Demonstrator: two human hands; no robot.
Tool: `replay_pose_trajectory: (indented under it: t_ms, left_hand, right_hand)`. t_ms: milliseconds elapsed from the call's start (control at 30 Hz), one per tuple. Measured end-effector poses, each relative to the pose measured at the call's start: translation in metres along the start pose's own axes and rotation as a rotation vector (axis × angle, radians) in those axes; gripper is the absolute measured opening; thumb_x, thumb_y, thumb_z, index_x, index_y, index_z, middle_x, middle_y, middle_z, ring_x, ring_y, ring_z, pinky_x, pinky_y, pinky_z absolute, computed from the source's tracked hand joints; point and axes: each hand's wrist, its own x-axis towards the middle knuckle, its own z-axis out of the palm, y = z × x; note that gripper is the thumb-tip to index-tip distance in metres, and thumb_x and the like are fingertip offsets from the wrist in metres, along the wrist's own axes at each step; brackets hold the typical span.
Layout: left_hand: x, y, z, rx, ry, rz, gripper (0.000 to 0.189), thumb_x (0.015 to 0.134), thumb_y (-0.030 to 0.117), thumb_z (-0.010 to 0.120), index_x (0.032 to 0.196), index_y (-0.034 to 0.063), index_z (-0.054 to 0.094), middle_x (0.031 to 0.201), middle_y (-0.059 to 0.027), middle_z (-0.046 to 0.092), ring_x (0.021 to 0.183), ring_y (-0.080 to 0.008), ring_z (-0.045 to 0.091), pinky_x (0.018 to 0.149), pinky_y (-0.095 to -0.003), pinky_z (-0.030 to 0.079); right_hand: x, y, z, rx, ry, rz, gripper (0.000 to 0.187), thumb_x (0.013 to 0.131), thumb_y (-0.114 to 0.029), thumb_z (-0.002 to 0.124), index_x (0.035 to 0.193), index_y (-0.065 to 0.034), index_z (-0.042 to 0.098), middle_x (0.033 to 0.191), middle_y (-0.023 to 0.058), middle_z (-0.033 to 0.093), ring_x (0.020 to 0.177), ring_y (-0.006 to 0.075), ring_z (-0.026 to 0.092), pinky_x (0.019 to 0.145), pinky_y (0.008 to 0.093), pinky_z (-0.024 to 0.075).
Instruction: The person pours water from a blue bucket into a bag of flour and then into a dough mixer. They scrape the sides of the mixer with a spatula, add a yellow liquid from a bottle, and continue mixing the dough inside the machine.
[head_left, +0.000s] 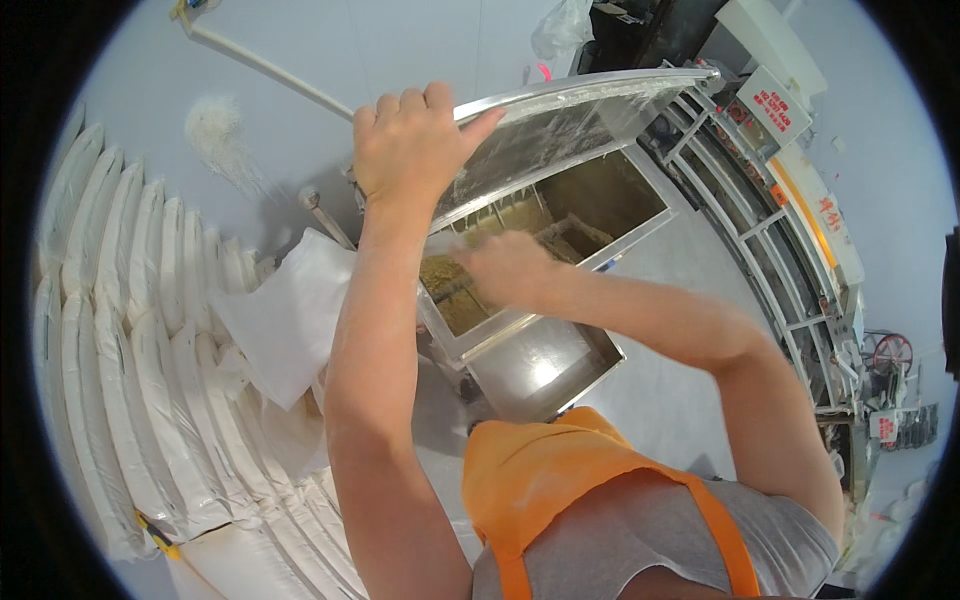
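My left hand (405, 142) grips the upper edge of a raised metal lid (555, 146), fingers over the rim and thumb along it. The lid's inner face is streaked with pale residue. Below it is the open rectangular top of a metal mixing machine (645, 229), with bars and yellowish, crumbly material (450, 289) inside. My right hand (510, 270) is over the opening, blurred by motion. Its fingers point left and a pale patch shows by the fingertips; whether it holds anything is unclear. A shiny metal bin (544, 367) sits at the machine's near side.
Stacked white sacks (112, 337) fill the left side, with a yellow-and-black utility knife (157, 534) on them. A white sack (296, 315) stands beside the machine. On the right runs a long metal-framed machine (765, 217) bearing red writing. A clear plastic bag (562, 30) hangs at the back.
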Motion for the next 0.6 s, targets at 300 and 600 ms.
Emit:
replay_pose_trajectory:
  t_ms: [300, 600]
  left_hand:
    - [0.016, 0.02, -0.002, 0.057, -0.18, -0.006, 0.068, 0.084, 0.082, 0.074, 0.073, 0.0155, 0.063, 0.063, 0.0023, 0.062, 0.06, -0.0196, 0.061, 0.061, -0.0374, 0.041]
    - [0.037, 0.002, 0.014, 0.139, -0.244, 0.026, 0.061, 0.083, 0.073, 0.083, 0.077, 0.0156, 0.062, 0.065, 0.0024, 0.06, 0.06, -0.0223, 0.062, 0.06, -0.0393, 0.045]
  right_hand:
    - [-0.076, 0.225, 0.119, 0.681, 0.495, 0.206, 0.034, 0.105, -0.008, 0.069, 0.139, -0.0091, 0.07, 0.122, 0.0185, 0.077, 0.099, 0.0377, 0.076, 0.088, 0.0393, 0.059]
    - [-0.142, 0.403, 0.168, 1.042, 0.668, 0.743, 0.038, 0.108, -0.024, 0.066, 0.143, -0.0114, 0.07, 0.088, 0.016, 0.073, 0.077, 0.0238, 0.067, 0.076, 0.0392, 0.054]
